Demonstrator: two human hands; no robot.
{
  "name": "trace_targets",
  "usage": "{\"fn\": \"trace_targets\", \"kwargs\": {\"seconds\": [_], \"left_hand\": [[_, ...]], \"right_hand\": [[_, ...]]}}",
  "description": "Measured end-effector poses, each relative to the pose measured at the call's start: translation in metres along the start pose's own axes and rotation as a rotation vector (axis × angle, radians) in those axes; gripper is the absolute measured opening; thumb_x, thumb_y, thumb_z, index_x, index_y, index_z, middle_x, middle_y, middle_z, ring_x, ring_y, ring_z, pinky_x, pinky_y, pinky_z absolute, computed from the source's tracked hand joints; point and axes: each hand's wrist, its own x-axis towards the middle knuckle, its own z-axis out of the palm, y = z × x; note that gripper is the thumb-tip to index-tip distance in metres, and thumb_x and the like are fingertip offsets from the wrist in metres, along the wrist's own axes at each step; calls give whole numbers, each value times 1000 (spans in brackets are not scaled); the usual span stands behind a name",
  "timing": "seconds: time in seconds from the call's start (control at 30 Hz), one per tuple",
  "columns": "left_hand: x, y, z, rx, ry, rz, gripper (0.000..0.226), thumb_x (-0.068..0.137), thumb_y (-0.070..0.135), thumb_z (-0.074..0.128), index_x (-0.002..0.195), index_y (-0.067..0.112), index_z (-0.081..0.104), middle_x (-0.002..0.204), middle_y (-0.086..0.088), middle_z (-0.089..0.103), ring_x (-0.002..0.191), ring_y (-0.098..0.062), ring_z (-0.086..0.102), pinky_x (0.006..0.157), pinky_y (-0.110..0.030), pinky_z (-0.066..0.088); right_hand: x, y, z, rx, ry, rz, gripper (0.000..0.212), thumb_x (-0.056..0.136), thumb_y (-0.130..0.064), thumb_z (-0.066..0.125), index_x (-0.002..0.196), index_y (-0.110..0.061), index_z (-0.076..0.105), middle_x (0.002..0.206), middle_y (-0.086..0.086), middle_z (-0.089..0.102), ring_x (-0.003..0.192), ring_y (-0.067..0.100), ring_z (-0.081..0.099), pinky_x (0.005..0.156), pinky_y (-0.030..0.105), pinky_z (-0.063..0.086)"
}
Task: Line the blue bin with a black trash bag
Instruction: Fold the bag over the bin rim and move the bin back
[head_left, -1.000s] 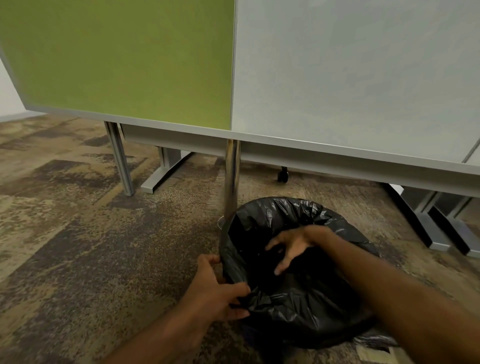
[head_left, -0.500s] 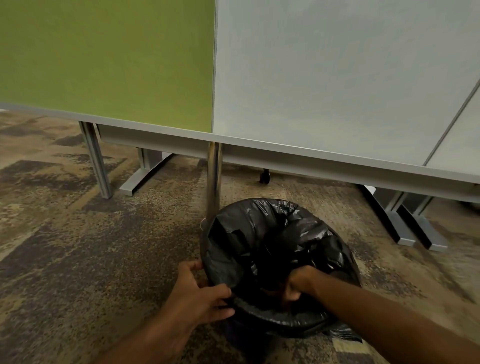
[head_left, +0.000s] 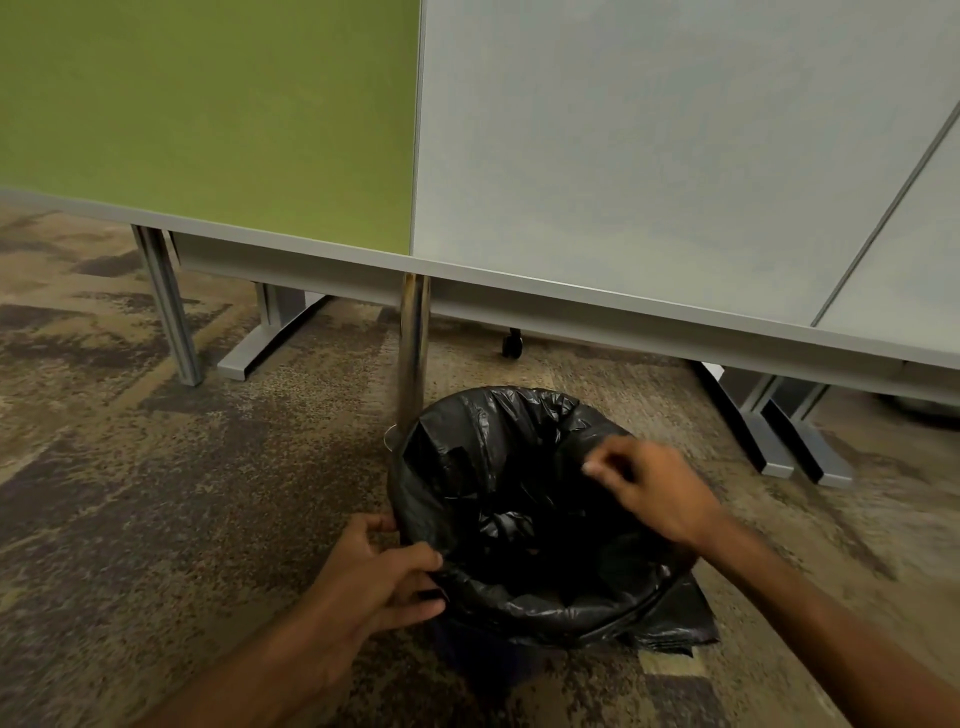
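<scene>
A black trash bag (head_left: 498, 467) is draped inside and over the rim of a round bin on the carpet. Only a dark sliver of the bin's wall (head_left: 483, 647) shows below the folded plastic. My left hand (head_left: 379, 577) pinches the bag at the near left rim, thumb on top. My right hand (head_left: 654, 488) hovers over the right side of the opening, blurred, fingers loosely curled toward the bag's right edge. Whether it grips plastic I cannot tell. Loose bag material (head_left: 675, 623) spills onto the floor at the bin's right.
A chrome post (head_left: 413, 353) stands right behind the bin's left rim. Green (head_left: 208, 114) and grey (head_left: 649, 145) partition panels rise behind it on metal feet (head_left: 260, 353), (head_left: 800, 447). A chair caster (head_left: 511, 344) shows under the panel. Patterned carpet (head_left: 156, 493) lies all around.
My right hand has come up out of the bag's inside and moved to the right rim. My left hand stays pinching the near left rim. The view shifted slightly.
</scene>
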Motion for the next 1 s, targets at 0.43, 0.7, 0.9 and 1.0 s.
{"fn": "trace_targets", "kwargs": {"seconds": [0.43,0.7,0.9,1.0], "left_hand": [[-5,6,13,-51,20,-102,11,83,-1,57,89,6,51,89,-14,55,76,-30,64,58,-40,56],[-6,6,16,-90,43,-110,10,80,-1,57,80,7,51,76,-11,55,71,-27,64,58,-38,55],[-11,7,13,103,196,-58,24,77,32,65,88,11,61,88,-7,57,79,-23,55,67,-35,49],[-10,5,16,80,191,-164,57,72,53,69,109,13,52,100,-9,54,93,-28,52,78,-43,49]], "right_hand": [[-35,80,24,1097,337,903,14,92,-16,58,90,-5,66,71,11,69,57,22,64,52,30,52],[-55,87,48,1229,139,1037,27,96,-21,50,99,-1,67,101,23,70,88,35,67,75,45,55],[-65,67,26,926,600,979,30,98,-20,47,116,3,54,82,8,54,66,18,47,56,32,39],[-73,38,16,1005,474,959,46,93,-39,55,121,-4,47,93,7,55,78,21,53,65,35,45]]}}
